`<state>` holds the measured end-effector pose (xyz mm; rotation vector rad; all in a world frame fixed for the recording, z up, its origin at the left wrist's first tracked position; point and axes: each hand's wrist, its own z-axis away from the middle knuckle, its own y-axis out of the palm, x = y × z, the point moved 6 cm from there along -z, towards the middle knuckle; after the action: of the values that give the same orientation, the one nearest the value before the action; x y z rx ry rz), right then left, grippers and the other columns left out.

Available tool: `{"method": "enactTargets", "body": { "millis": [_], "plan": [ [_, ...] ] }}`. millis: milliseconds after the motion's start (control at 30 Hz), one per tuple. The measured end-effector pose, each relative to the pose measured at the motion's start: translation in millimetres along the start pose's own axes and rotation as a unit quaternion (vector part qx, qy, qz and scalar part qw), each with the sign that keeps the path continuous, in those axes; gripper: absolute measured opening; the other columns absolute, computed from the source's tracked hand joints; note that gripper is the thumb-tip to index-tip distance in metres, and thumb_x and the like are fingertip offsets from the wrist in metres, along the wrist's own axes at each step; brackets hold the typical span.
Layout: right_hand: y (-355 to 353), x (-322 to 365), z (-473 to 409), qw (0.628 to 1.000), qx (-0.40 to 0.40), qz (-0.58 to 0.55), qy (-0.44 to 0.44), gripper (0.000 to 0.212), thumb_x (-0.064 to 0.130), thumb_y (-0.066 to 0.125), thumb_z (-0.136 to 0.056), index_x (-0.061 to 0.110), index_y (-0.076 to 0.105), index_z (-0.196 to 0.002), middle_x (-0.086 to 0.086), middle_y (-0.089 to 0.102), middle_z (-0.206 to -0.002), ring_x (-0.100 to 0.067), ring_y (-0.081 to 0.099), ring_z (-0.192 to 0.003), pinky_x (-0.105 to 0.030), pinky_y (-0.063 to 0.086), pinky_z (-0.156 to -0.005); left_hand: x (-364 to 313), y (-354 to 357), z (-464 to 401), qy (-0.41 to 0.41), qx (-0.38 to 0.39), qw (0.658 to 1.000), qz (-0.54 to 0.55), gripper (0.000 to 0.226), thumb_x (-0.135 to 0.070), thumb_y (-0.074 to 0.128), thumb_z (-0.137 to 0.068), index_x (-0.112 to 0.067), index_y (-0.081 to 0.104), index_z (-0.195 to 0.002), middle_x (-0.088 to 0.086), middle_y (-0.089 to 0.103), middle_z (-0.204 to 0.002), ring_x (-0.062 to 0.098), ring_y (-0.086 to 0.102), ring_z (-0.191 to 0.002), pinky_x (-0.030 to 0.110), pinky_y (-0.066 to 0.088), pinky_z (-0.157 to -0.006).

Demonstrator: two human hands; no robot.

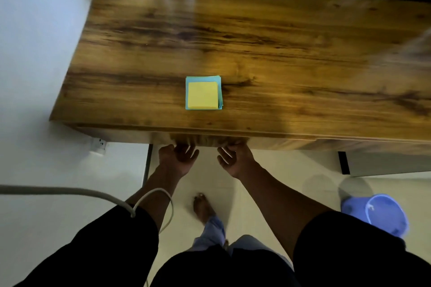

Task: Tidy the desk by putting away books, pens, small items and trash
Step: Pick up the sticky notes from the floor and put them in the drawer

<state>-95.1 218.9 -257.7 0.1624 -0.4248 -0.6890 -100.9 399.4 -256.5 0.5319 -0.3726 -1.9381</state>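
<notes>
Currently both hands sit at the near front edge of the brown wood-grain bench (256, 30), palms turned up. Left hand (178, 161): fingers reach up under the bench lip, tips blurred and partly hidden, so cannot tell whether they hook onto anything. Right hand (234, 158): fingers curled toward the underside of the same edge, thumb out to the side; contact with the edge likewise unclear, nothing visibly pinched. The two hands are near each other, apart, not touching. On the benchtop, a square yellow sticky-note pad (202, 95) lies flat on top of a slightly larger stack of light-blue square paper sheets (220, 91), close to the near edge and just beyond the hands. Neither hand touches the pads. Black sleeves on both arms. Grey cable (70, 191) crosses the left forearm. Blue round plastic bucket (382, 213) stands on the pale floor at the right, below the bench. White wall socket (99, 145) under the bench's left corner. One bare foot (203, 207) on the floor between the arms.
</notes>
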Motion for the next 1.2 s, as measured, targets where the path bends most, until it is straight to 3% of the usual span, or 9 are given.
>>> {"method": "enactTargets", "body": {
  "millis": [400,600,667,733,833,900,1000,1100,1200],
  "plan": [
    [-42.2,-37.1,16.2,0.999,0.029,-0.014,0.015,0.026,0.004,0.050,-0.097,0.013,0.059,-0.119,-0.009,0.071,-0.106,-0.027,0.069,-0.103,-0.040,0.050,-0.074,18.6,-63.3,9.2,0.006,0.018,0.999,-0.050,0.038,-0.029,0.033,-0.105,-0.005,0.058,-0.121,0.013,0.067,-0.123,0.038,0.058,-0.128,0.055,0.038,-0.113],
    [-62.7,-61.9,32.1,0.999,0.045,-0.014,0.015,0.023,0.005,0.051,-0.097,0.014,0.058,-0.117,-0.008,0.068,-0.114,-0.027,0.068,-0.101,-0.039,0.049,-0.076,32.2,-80.2,49.2,0.020,-0.005,0.965,-0.260,0.031,-0.025,0.044,-0.107,-0.010,0.054,-0.132,0.011,0.065,-0.130,0.034,0.064,-0.113,0.048,0.050,-0.095],
    [-72.2,-72.0,37.8,0.999,0.047,-0.012,0.010,0.025,0.004,0.051,-0.096,0.014,0.058,-0.119,-0.007,0.068,-0.111,-0.026,0.068,-0.102,-0.039,0.049,-0.075,37.8,-82.1,77.9,0.054,0.006,0.912,-0.406,0.030,-0.028,0.047,-0.106,-0.010,0.062,-0.125,0.010,0.072,-0.116,0.030,0.067,-0.104,0.039,0.052,-0.085],
    [-80.3,-82.0,44.0,0.999,0.048,-0.004,0.003,0.024,0.003,0.051,-0.096,0.011,0.059,-0.117,-0.008,0.069,-0.111,-0.026,0.068,-0.103,-0.039,0.051,-0.074,34.4,-73.6,107.7,0.213,0.037,0.807,-0.549,0.020,-0.024,0.055,-0.103,-0.009,0.069,-0.106,0.006,0.075,-0.093,0.025,0.070,-0.090,0.034,0.053,-0.073],
    [-87.5,-99.0,62.7,0.998,0.052,0.033,-0.009,0.012,0.007,0.051,-0.098,0.009,0.061,-0.104,-0.011,0.072,-0.111,-0.028,0.069,-0.102,-0.039,0.052,-0.076,32.0,-49.9,161.2,0.537,0.080,0.496,-0.677,0.013,-0.026,0.064,-0.096,-0.016,0.069,-0.091,-0.003,0.070,-0.082,0.014,0.064,-0.077,0.029,0.053,-0.069],
    [-86.2,-107.7,78.9,0.990,0.051,0.125,-0.044,0.009,0.013,0.055,-0.096,0.011,0.063,-0.101,-0.013,0.074,-0.106,-0.028,0.069,-0.092,-0.036,0.052,-0.074,33.1,-37.9,175.4,0.606,0.084,0.368,-0.700,0.016,-0.033,0.061,-0.094,-0.019,0.068,-0.100,-0.002,0.068,-0.098,0.015,0.060,-0.092,0.030,0.049,-0.078],
    [-75.8,-103.7,108.2,0.908,0.035,0.349,-0.229,0.008,0.024,0.067,-0.085,0.022,0.069,-0.093,-0.003,0.076,-0.090,-0.021,0.067,-0.078,-0.033,0.053,-0.066,27.3,-32.3,175.2,0.587,0.061,0.283,-0.756,0.038,-0.043,0.051,-0.095,-0.019,0.064,-0.122,0.004,0.065,-0.120,0.023,0.057,-0.112,0.037,0.046,-0.093],
    [-51.7,-91.8,154.2,0.740,0.047,0.483,-0.465,0.006,0.030,0.063,-0.089,0.027,0.067,-0.085,0.004,0.071,-0.082,-0.016,0.065,-0.077,-0.031,0.054,-0.069,18.7,-38.9,172.8,0.565,0.060,0.217,-0.794,0.050,-0.049,0.045,-0.094,-0.016,0.062,-0.128,0.007,0.066,-0.125,0.027,0.060,-0.115,0.042,0.045,-0.098],
    [-34.1,-73.1,196.8,0.557,0.002,0.530,-0.639,0.014,0.028,0.057,-0.097,0.020,0.069,-0.096,-0.002,0.069,-0.094,-0.020,0.061,-0.090,-0.033,0.049,-0.078,8.7,-44.1,169.2,0.529,0.060,0.197,-0.823,0.054,-0.048,0.047,-0.091,-0.016,0.059,-0.133,0.007,0.064,-0.130,0.028,0.061,-0.119,0.044,0.046,-0.103]
  ]
}}
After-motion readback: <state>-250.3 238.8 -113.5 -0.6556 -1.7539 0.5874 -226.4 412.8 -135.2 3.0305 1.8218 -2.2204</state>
